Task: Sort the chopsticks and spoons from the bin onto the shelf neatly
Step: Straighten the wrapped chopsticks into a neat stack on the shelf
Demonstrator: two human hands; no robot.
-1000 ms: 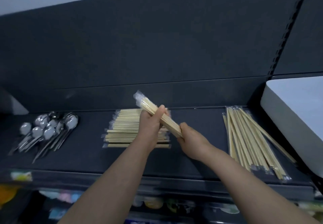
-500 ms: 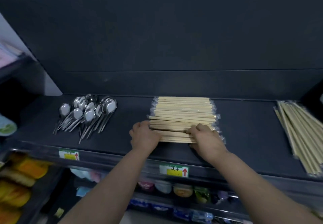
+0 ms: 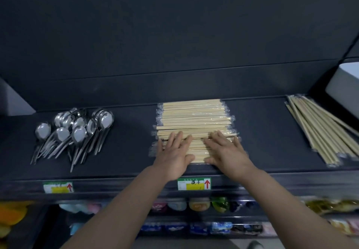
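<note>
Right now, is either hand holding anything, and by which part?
Nothing is gripped. The left hand and right hand lie flat, fingers straight, resting on the near rows of the middle chopstick stack.

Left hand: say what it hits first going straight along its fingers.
The left hand lies on the wrapped chopstick stack; it would cross more of that, then probably the shelf's back panel.

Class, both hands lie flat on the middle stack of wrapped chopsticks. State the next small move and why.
Probably nudge the near rows into line: the left hand and right hand press flat on the wrapped chopsticks, whose nearer packets jut sideways past the farther ones.
</note>
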